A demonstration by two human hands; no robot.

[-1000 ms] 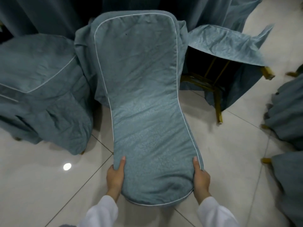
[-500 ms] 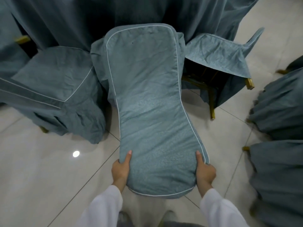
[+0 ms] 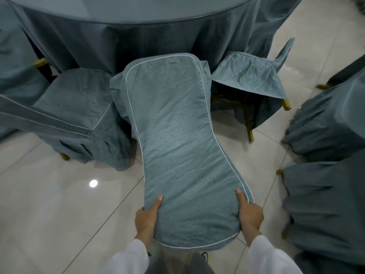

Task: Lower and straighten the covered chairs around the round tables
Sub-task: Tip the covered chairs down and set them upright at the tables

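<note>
Covered chair (image 3: 177, 135) tipped toward the person, back's long axis running away to round table (image 3: 138, 8); left hand (image 3: 147, 218) and right hand (image 3: 249, 214) grasp its near top corners, equally close

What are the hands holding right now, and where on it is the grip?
Both hands hold the covered chair by the top end of its backrest: left hand on its left edge, right hand on its right edge, thumbs on the front face.

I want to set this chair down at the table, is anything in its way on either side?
Both hands grip the chair back. It sits close between a covered chair on the left and a chair with its cover flipped up on the right.
</note>
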